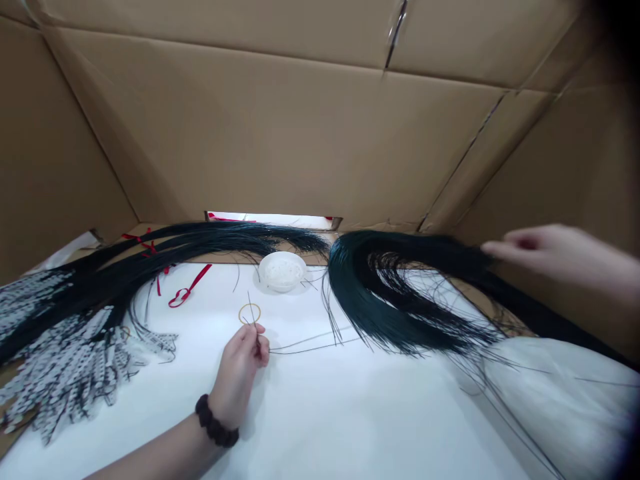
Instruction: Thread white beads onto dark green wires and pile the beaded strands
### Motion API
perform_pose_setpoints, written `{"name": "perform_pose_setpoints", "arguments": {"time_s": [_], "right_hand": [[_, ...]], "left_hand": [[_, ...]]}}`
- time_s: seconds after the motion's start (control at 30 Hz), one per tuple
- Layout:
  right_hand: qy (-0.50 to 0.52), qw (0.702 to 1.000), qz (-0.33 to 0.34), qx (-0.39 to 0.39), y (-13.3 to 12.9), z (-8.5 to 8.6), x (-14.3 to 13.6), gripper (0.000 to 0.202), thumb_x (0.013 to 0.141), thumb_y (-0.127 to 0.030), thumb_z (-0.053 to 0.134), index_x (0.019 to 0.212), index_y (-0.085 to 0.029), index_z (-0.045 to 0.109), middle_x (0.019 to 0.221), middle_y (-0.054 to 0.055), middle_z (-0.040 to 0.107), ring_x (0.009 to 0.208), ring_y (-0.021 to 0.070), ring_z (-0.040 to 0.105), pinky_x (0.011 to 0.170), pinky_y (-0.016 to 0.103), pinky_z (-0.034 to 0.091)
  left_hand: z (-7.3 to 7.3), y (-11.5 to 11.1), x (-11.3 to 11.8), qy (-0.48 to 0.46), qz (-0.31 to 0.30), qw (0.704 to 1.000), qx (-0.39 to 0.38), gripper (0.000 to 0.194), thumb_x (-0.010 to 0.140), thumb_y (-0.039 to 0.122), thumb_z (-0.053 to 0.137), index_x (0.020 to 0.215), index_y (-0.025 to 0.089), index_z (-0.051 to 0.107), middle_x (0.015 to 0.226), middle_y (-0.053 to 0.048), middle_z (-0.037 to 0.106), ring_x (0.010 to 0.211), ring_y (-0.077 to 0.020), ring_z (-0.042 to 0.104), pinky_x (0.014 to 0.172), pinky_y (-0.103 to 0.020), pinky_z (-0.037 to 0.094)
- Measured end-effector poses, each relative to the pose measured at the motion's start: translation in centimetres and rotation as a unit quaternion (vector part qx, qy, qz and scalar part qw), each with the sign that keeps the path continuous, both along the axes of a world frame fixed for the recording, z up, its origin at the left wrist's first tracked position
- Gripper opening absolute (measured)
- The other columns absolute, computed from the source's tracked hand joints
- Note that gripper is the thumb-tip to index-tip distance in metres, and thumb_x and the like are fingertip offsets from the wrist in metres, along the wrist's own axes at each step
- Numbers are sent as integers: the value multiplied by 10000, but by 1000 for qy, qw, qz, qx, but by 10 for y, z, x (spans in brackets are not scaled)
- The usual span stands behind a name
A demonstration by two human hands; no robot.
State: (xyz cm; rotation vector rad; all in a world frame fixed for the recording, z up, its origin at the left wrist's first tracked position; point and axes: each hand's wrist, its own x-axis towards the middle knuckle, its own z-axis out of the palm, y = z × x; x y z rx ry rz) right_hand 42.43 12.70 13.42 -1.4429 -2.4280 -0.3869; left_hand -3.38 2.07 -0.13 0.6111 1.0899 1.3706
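Observation:
My left hand [246, 348] is closed in a pinch on thin black cords [300, 349], low over the white table. Short cord ends stick up from its fingertips, and the rest runs off to the right. Just beyond those fingers lies a yellow rubber band [249, 313]. At the far right my right hand [540, 247] is raised, fingers curled together, beside a thick bundle of black cords [360, 287] that bends in a loop. Whether it pinches a strand cannot be made out. A small white bowl [283, 271] with whitish contents stands between the cord bundles.
On the left lie more black cords [200, 243] with white beaded or tagged ends [75, 360]. A red ribbon [190, 287] is near them. Cardboard walls [275, 133] enclose the back and sides, with a slot low down. A white plastic bag [565, 393] sits at right.

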Motion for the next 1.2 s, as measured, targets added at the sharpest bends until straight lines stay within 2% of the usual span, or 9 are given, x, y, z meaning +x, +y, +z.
{"name": "perform_pose_setpoints", "arguments": {"time_s": [0.13, 0.27, 0.37, 0.5, 0.6, 0.7, 0.87, 1.03, 1.2], "right_hand": [[-120, 992, -9, 30, -7, -58, -77, 392, 807, -389, 419, 467, -199, 464, 491, 66, 547, 471, 187, 525, 542, 361, 403], [-15, 989, 85, -119, -30, -72, -192, 240, 821, -239, 404, 690, -165, 592, 699, 67, 618, 708, 185, 567, 722, 339, 396], [151, 918, 200, -307, -44, -82, -266, 206, 806, -279, 439, 804, -153, 602, 792, 56, 637, 716, 142, 570, 660, 244, 418], [315, 804, 240, -443, -50, -106, -325, 255, 812, -311, 425, 764, -127, 596, 633, 21, 613, 600, 117, 556, 608, 225, 423], [385, 729, 236, -515, -49, -117, -338, 319, 828, -342, 398, 688, -118, 577, 435, -28, 499, 441, 91, 491, 535, 217, 410], [425, 711, 209, -519, -46, -120, -334, 291, 793, -331, 458, 676, -105, 600, 514, 0, 542, 489, 94, 497, 511, 205, 397], [413, 770, 176, -452, -42, -123, -324, 212, 750, -250, 497, 717, -111, 654, 734, 50, 632, 701, 140, 540, 616, 216, 397], [349, 794, 189, -461, -45, -121, -322, 236, 762, -233, 442, 685, -111, 628, 630, 14, 562, 595, 106, 461, 546, 198, 348], [262, 832, 206, -444, -51, -116, -321, 272, 769, -246, 422, 557, -120, 537, 521, -27, 404, 517, 74, 342, 479, 188, 261]], "left_hand": [[6, -11, 10, 79, -47, 996, 8, 212, 796, 359, 459, 732, 157, 464, 528, 26, 498, 513, -93, 403, 526, -218, 319], [8, -15, 13, 119, -81, 990, 8, 235, 804, 378, 441, 737, 155, 474, 553, 9, 534, 517, -103, 431, 535, -231, 337], [6, -16, 13, 146, -93, 985, 18, 239, 803, 379, 441, 731, 157, 494, 558, 2, 547, 521, -111, 448, 537, -233, 353], [2, -15, 11, 174, -114, 978, 34, 300, 790, 387, 452, 615, 150, 514, 546, -12, 545, 516, -120, 461, 535, -237, 373], [1, -13, 8, 182, -111, 977, 26, 309, 771, 402, 470, 609, 147, 539, 579, -28, 562, 517, -133, 472, 529, -248, 386], [1, -9, 3, 221, -90, 971, 20, 280, 758, 403, 489, 676, 153, 586, 612, -26, 563, 557, -147, 485, 550, -252, 394], [1, -6, -3, 302, -32, 953, 2, 235, 724, 380, 542, 673, 165, 621, 552, 9, 498, 558, -134, 443, 541, -228, 361], [-3, -5, -4, 240, -24, 971, -1, 182, 668, 291, 617, 795, 162, 605, 578, 17, 540, 551, -118, 454, 552, -224, 367], [0, -2, -3, 239, -28, 971, 11, 129, 632, 261, 649, 669, 157, 583, 645, -22, 615, 630, -150, 542, 604, -244, 408]]}}
